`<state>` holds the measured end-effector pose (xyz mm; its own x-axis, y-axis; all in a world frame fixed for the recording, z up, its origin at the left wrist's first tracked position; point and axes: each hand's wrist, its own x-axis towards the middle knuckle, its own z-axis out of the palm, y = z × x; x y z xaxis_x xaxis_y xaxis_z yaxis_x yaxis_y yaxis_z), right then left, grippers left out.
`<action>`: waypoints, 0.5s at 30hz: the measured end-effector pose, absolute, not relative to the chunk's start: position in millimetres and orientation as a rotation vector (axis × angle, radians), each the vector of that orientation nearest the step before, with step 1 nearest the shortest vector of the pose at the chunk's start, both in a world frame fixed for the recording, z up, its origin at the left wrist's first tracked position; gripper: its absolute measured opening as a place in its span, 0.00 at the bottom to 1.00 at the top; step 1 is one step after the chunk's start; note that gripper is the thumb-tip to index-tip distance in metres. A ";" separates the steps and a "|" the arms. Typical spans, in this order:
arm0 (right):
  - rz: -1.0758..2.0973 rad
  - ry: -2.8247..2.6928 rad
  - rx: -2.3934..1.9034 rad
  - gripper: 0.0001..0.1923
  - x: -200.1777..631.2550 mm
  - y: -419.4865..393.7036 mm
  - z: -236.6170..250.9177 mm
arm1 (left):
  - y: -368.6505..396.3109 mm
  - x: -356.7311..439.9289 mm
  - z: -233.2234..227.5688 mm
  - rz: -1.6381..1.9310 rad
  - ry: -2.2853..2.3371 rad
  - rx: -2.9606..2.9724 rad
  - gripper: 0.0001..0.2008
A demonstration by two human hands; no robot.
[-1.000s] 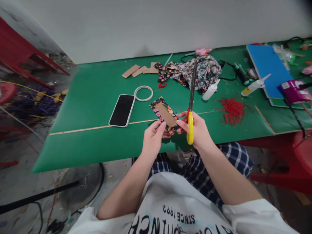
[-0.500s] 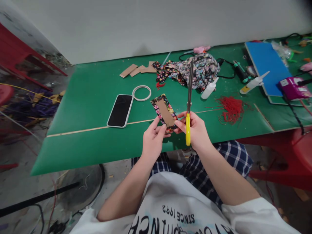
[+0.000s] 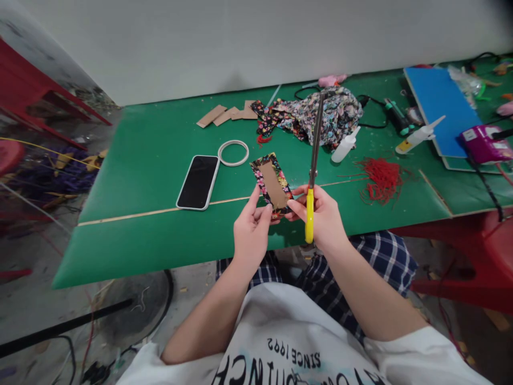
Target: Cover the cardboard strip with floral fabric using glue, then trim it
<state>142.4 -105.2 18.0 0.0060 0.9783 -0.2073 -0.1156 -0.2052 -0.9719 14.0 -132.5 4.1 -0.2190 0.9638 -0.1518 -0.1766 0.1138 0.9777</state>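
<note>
Between both hands, above the front of the green table, is a cardboard piece (image 3: 274, 186) with floral fabric folded over its edges. My left hand (image 3: 252, 224) pinches its lower left side, thumb on the near face. At its lower right corner, my right hand (image 3: 326, 216) grips the piece with thumb and fingers. The same hand also carries yellow-handled scissors (image 3: 310, 214), their blades together and pointing away from me. The fingers behind the piece are partly hidden.
On the green table (image 3: 152, 235) lie a phone (image 3: 198, 182), a tape roll (image 3: 233, 153), cardboard strips (image 3: 211, 115), bunched floral fabric (image 3: 336, 115), a white bottle (image 3: 345, 146) and red threads (image 3: 380, 179). A blue board (image 3: 441, 109) and purple pack (image 3: 487, 144) sit right.
The scissors' blades have tilted slightly to the right. The fabric-edged cardboard has turned a little more upright, and both hands keep their hold on it.
</note>
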 end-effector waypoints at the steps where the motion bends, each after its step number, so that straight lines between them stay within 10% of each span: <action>1: 1.402 -0.997 -1.274 0.19 142.1 -105.4 18.5 | -132.7 13.6 4.7 1.346 1.317 0.877 0.29; 9: 1.406 -0.978 -1.249 0.18 144.0 -109.0 21.4 | -136.3 9.2 12.7 1.326 1.213 0.777 0.31; 15: 1.404 -1.321 -1.235 0.16 155.4 -104.8 23.4 | -130.1 0.5 18.8 1.223 1.113 0.704 0.14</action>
